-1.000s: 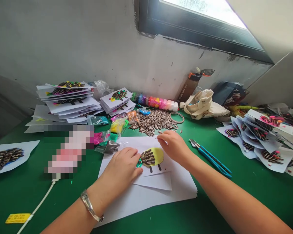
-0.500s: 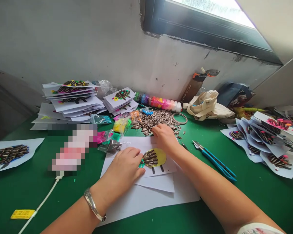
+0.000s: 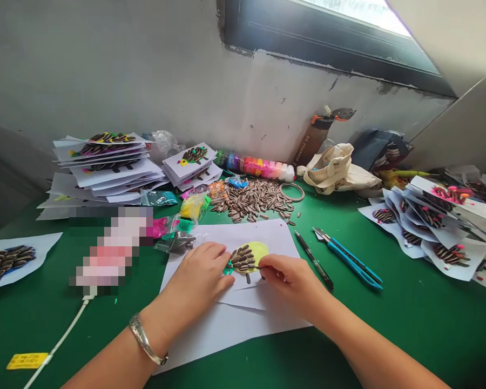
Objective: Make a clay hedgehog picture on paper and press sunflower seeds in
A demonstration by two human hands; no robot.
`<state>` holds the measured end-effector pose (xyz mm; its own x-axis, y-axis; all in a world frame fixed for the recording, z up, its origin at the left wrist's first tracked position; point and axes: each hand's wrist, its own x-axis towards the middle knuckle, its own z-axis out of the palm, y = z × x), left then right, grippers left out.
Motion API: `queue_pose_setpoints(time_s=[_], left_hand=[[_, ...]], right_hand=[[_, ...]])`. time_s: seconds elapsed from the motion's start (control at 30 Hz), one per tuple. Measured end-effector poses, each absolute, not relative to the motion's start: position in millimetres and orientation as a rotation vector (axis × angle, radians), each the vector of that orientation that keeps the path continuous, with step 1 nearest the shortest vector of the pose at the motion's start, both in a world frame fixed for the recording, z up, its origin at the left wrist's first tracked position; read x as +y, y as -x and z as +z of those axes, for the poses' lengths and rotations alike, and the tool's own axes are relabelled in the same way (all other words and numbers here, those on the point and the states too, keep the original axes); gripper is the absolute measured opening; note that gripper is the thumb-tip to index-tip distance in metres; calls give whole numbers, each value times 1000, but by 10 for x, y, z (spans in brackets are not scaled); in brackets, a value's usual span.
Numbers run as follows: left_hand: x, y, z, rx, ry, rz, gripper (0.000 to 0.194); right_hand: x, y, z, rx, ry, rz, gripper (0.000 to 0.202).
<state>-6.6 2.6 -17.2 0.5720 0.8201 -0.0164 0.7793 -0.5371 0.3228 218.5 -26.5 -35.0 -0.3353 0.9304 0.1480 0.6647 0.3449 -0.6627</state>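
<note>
My left hand [image 3: 198, 273], a silver bracelet on its wrist, lies on the white paper with fingers stretched out beside a small animal picture. The picture has a yellow clay body [image 3: 260, 249], a green bit at its left end and dark legs. Rows of striped sunflower seeds [image 3: 241, 260] cover the body's left part. At the body's lower right edge, my right hand [image 3: 294, 278] is pinched on a sunflower seed [image 3: 260, 267], mostly hidden by the fingertips. Larger white sheets [image 3: 227, 329] lie underneath. Behind them is a heap of loose sunflower seeds [image 3: 263, 197].
A black pen [image 3: 314, 259] and a blue craft knife [image 3: 350, 259] lie right of the paper. Stacks of seed pictures stand at left [image 3: 117, 181] and right [image 3: 433, 216]. Bagged clay [image 3: 192, 208], a tape ring [image 3: 292, 192], a bottle [image 3: 314, 138] and a cloth bag [image 3: 332, 170] sit behind.
My right hand has come back from the seed heap to the picture's right side, with a seed in its fingertips. My left hand stays on the paper. The view has shifted slightly.
</note>
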Motion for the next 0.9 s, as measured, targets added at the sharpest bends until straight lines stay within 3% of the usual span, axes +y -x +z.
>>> queue_pose_setpoints(time_s=[0.23,0.9], left_hand=[[31,70,-179,1311,-2517,195,20],[21,66,-179,1305,-2499,234,18]], right_hand=[[-234,-2112,-481,-2211,1260,440,18],[-236,-2075,-511,-2270,1184,254,26]])
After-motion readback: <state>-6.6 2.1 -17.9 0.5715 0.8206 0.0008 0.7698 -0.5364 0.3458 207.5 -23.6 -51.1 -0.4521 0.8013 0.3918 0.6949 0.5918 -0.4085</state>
